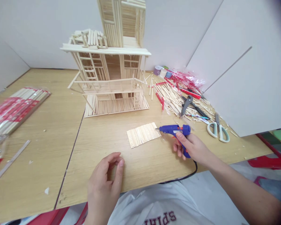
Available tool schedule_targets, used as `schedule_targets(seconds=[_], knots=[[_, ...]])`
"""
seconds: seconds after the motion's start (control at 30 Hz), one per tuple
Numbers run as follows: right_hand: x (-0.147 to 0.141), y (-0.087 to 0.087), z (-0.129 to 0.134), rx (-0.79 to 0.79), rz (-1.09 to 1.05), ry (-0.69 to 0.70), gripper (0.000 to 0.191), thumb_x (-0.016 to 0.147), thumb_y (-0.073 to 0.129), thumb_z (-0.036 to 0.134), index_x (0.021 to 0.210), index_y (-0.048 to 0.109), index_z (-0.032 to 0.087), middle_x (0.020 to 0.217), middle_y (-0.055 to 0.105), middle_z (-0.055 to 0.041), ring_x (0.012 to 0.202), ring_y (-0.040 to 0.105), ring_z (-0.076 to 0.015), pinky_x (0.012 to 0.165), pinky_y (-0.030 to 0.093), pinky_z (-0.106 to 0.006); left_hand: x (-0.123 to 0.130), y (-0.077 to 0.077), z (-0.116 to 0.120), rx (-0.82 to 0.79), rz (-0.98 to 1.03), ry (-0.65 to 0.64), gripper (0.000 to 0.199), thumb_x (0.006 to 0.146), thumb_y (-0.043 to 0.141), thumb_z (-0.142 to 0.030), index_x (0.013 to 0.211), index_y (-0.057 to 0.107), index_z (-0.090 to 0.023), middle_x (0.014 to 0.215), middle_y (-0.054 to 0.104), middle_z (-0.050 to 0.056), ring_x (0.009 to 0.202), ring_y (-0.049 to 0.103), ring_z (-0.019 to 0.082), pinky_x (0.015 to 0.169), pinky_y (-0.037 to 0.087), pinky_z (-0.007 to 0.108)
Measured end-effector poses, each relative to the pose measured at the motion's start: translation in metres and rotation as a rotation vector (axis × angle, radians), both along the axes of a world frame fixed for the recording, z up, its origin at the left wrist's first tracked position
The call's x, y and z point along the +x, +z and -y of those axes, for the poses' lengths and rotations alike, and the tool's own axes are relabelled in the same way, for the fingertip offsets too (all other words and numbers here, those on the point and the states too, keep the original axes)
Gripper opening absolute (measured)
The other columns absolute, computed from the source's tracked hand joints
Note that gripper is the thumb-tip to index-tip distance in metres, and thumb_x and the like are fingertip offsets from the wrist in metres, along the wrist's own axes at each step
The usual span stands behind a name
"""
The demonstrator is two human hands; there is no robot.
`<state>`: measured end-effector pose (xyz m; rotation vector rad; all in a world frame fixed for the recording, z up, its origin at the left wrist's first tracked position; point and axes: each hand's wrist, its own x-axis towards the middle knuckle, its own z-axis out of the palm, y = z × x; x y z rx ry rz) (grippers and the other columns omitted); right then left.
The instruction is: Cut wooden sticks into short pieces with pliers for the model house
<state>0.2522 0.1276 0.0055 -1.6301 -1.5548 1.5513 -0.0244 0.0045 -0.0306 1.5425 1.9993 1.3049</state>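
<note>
My right hand [186, 145] is wrapped round a blue glue gun [174, 128] by its handle, a finger near the trigger. The nozzle points left, at the right edge of a small panel of thin wooden sticks [144, 135] lying flat on the table; whether it touches cannot be made out. On the table's near side, below and left of the panel, rests my left hand [107, 175]. Its fingers are curled towards the thumb, and nothing shows in them. Behind the panel stands a model house [112, 72] built of sticks, with a balcony, ladder and upper tower.
Loose sticks [170, 93] lie at right with pliers [186, 104], white-handled scissors [217, 130] and red plastic wrapping [187, 78]. Packed bundles of sticks [18, 109] sit at left. The gun's black cord [187, 177] runs along the table's front edge. White walls enclose the back and right.
</note>
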Motion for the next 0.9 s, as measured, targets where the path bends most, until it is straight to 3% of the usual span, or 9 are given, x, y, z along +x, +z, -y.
schedule_targets(seconds=[0.2, 0.47, 0.9], knots=[[0.007, 0.01, -0.002, 0.022, 0.105, -0.018, 0.069, 0.082, 0.045, 0.084, 0.059, 0.06, 0.021, 0.05, 0.062, -0.0062, 0.04, 0.057, -0.0138, 0.04, 0.044, -0.026, -0.001, -0.001, 0.0, 0.001, 0.008, -0.002, 0.023, 0.095, 0.061, -0.038, 0.114, 0.064, -0.024, 0.099, 0.071, 0.002, 0.087, 0.068, 0.018, 0.082, 0.054, 0.033], [0.003, 0.008, 0.005, -0.016, 0.043, 0.025, 0.07, 0.081, 0.044, 0.086, 0.061, 0.058, 0.02, 0.054, 0.063, -0.0068, 0.044, 0.058, -0.015, 0.039, 0.045, -0.025, -0.002, -0.001, 0.0, -0.003, 0.003, -0.008, 0.023, 0.096, 0.061, -0.037, 0.114, 0.064, -0.023, 0.099, 0.071, 0.003, 0.088, 0.068, 0.018, 0.083, 0.055, 0.033], [0.007, 0.018, 0.023, -0.032, 0.013, 0.03, 0.068, 0.081, 0.048, 0.085, 0.066, 0.06, 0.019, 0.052, 0.061, -0.0045, 0.04, 0.055, -0.0136, 0.037, 0.044, -0.024, 0.001, 0.0, 0.0, 0.005, 0.012, 0.016, 0.023, 0.095, 0.061, -0.037, 0.111, 0.066, -0.022, 0.099, 0.072, 0.004, 0.087, 0.07, 0.019, 0.083, 0.055, 0.034]])
